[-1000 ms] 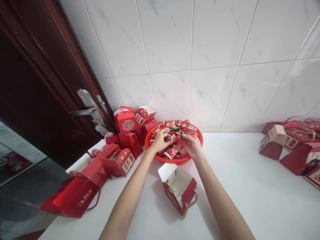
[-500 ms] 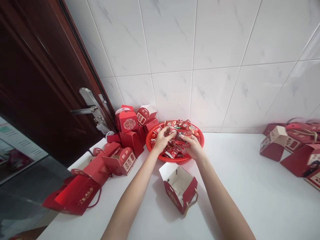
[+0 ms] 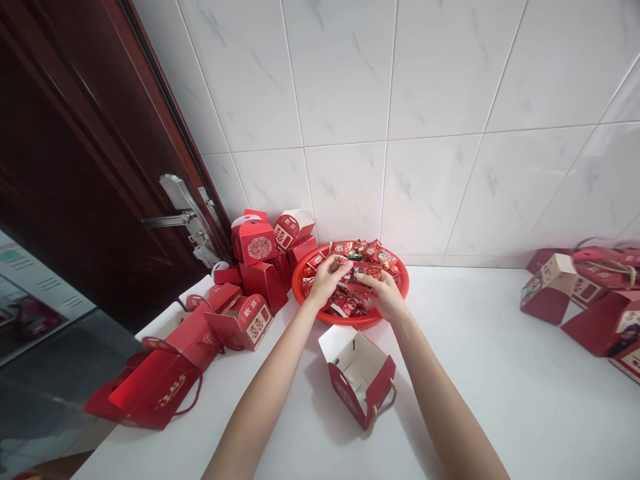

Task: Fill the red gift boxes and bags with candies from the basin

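Note:
A red oval basin holds a heap of red-wrapped candies, with a green bit showing among them. Over the heap, my left hand has its thumb and fingertips closed on a small red-wrapped candy. My right hand faces it from the right, fingers pinched on another red wrapper; where one wrapper ends and the other begins is hard to make out. Between my forearms and nearer to me stands an open red gift box, its white inside showing and a twine handle hanging at its right.
Red gift boxes and red carton bags crowd the left of the white table. More red boxes lie at the far right. A tiled wall rises behind; a dark door with a metal handle is at left.
My right hand has shifted slightly left, its fingertips now closer to my left hand over the candies. The basin and the open box stay in place.

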